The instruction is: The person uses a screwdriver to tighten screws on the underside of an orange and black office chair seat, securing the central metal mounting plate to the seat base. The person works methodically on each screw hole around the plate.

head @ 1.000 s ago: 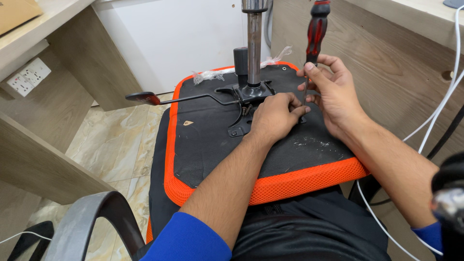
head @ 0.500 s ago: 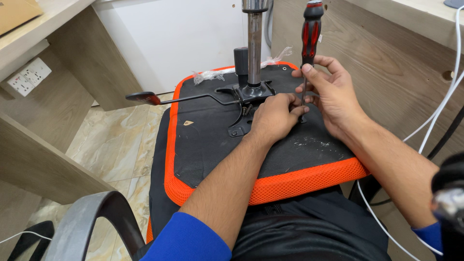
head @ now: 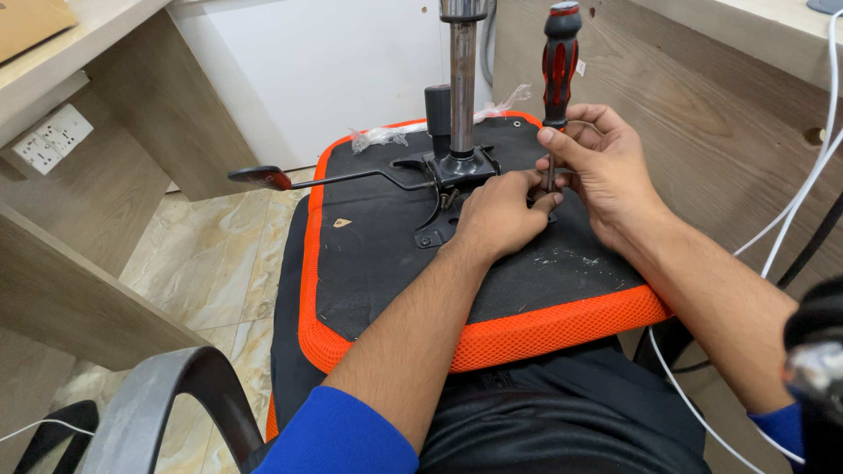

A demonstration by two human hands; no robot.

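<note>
Pinching the shaft of an upright red-and-black screwdriver (head: 559, 66), the right hand (head: 606, 171) is closing thumb and fingers around it. Just beside that grip, the left hand (head: 500, 215) is pressing curled fingers at the tip, on the black metal mechanism plate (head: 439, 189). Beyond stands the steel column (head: 463, 79); below spreads the overturned orange-edged chair seat (head: 544, 338).
</note>
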